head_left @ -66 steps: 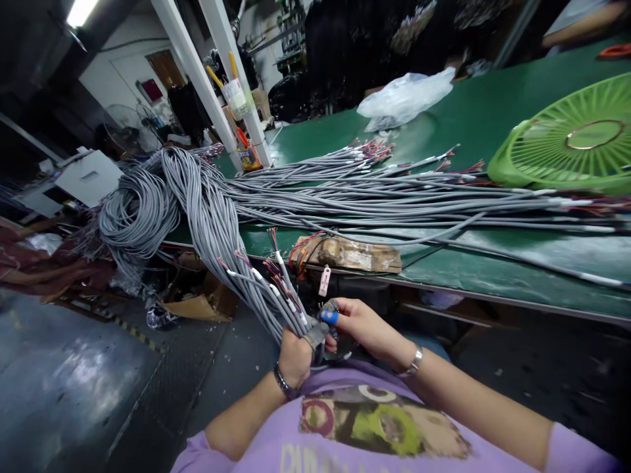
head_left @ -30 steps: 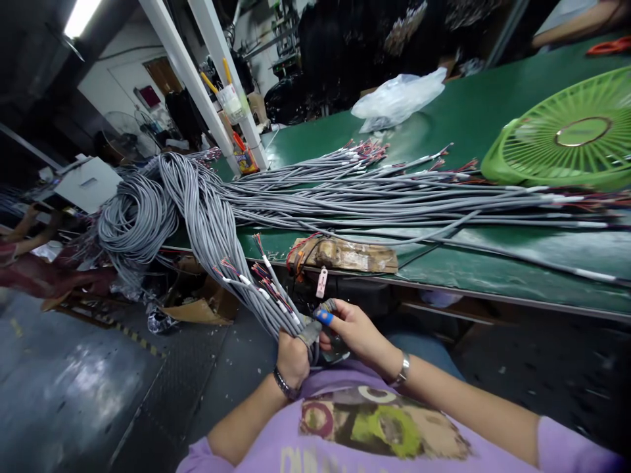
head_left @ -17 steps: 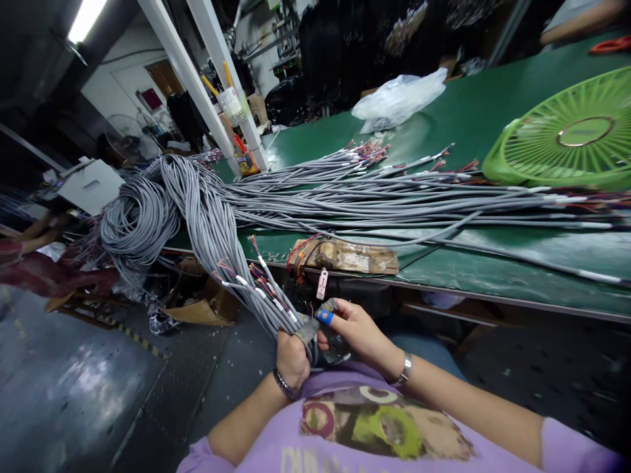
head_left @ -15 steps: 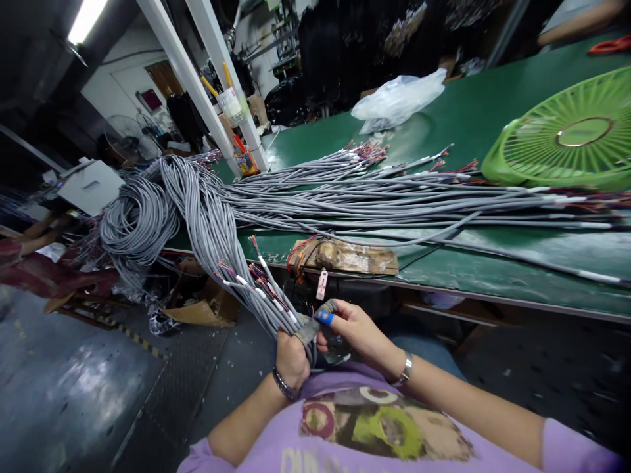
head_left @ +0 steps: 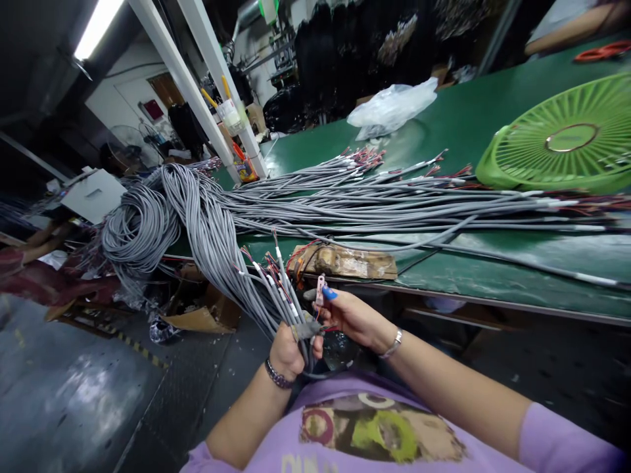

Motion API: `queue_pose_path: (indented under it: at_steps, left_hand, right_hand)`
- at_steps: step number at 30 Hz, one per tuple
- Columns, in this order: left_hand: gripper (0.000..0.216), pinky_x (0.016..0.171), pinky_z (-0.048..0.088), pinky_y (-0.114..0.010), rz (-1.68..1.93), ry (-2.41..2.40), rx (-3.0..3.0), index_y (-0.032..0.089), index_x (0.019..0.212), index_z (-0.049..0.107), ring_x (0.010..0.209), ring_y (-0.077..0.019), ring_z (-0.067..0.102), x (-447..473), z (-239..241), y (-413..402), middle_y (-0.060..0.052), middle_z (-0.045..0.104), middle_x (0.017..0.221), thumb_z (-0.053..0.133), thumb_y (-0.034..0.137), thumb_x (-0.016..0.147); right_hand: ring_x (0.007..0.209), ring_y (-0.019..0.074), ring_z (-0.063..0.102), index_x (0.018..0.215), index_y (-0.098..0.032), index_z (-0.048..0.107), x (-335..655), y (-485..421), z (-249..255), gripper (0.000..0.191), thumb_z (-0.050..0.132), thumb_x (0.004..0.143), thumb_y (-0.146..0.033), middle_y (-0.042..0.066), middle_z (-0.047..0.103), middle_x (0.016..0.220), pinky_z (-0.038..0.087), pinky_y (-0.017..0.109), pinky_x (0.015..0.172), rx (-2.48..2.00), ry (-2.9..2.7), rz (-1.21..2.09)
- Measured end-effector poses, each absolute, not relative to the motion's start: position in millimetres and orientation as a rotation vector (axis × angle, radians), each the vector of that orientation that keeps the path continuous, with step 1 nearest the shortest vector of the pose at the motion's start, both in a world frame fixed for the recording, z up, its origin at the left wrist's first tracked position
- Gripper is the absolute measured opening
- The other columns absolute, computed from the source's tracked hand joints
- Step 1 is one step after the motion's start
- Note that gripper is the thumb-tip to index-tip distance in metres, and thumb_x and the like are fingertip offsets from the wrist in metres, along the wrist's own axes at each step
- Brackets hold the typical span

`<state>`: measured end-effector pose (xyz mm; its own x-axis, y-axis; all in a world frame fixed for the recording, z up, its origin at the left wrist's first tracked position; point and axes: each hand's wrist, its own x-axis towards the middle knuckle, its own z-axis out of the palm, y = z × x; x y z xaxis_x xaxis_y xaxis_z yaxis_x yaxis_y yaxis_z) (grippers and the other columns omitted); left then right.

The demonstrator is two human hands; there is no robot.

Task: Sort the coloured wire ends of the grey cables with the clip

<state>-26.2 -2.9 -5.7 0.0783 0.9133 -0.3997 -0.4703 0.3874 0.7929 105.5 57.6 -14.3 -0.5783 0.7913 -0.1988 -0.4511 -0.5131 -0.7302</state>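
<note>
Here, our left hand (head_left: 284, 348) sits low in front of our chest, its grip closed tight around a cable bundle (head_left: 221, 249) of grey cables. The bundle's long axis climbs up and to the left from the fist, bends over the edge of the green tabletop (head_left: 468, 131), then runs flat to the right across it. Its stripped ends (head_left: 276, 269), with red and black wires, poke out above the fist and point up toward the tabletop edge. Our right hand (head_left: 351, 317) is just beside them, its grip narrow, with a blue-taped fingertip (head_left: 329, 293) near a pink tag (head_left: 320, 288); we cannot tell whether it pinches a wire. A brown block (head_left: 345, 261) lies on the tabletop edge just beyond, and a green fan grille (head_left: 566, 141) rests far right.
</note>
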Motion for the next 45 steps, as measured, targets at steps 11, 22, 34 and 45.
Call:
queue_pose_path:
  at_steps: [11, 22, 34, 45]
  left_hand:
    - [0.035, 0.032, 0.034, -0.019, 1.064, 0.975, 0.490, 0.015, 0.061, 0.054, 0.029, -0.0083, 0.044, -23, -10, 11, 0.000, 0.051, 0.036, 0.069, 0.045, 0.053]
    - [0.032, 0.032, 0.035, -0.019, 1.095, 1.066, 0.568, 0.014, 0.061, 0.055, 0.029, -0.0089, 0.044, -18, -11, 5, 0.000, 0.052, 0.036, 0.070, 0.041, 0.054]
    - [0.024, 0.043, 0.044, -0.025, 1.257, 1.240, 0.727, 0.016, 0.050, 0.058, 0.039, -0.0129, 0.051, -13, -16, -20, -0.001, 0.053, 0.040, 0.065, 0.035, 0.062]
    - [0.018, 0.046, 0.045, -0.024, 1.325, 1.243, 0.767, 0.013, 0.052, 0.060, 0.039, -0.0121, 0.052, -11, -19, -21, -0.002, 0.055, 0.043, 0.062, 0.027, 0.064]
  right_hand:
    - [0.055, 0.0125, 0.050, 0.072, -0.017, 0.061, 90, 66, -21, 0.043, 0.064, 0.068, -0.060, 0.002, 0.058, 0.063, 0.041, 0.026, 0.055, -0.693, -0.585, 2.059]
    - [0.053, 0.0117, 0.049, 0.074, -0.018, 0.060, 90, 64, -24, 0.042, 0.060, 0.072, -0.060, 0.001, 0.058, 0.064, 0.041, 0.024, 0.053, -0.654, -0.486, 2.108]
    - [0.070, 0.0136, 0.058, 0.086, -0.015, 0.064, 129, 41, -13, 0.037, 0.070, 0.069, -0.048, 0.006, 0.064, 0.084, 0.044, 0.025, 0.063, -0.624, -1.001, 2.245]
    - [0.048, 0.0132, 0.054, 0.069, -0.018, 0.054, 117, 30, -9, 0.031, 0.070, 0.068, -0.043, -0.002, 0.059, 0.051, 0.041, 0.026, 0.050, -0.803, -1.222, 1.973]
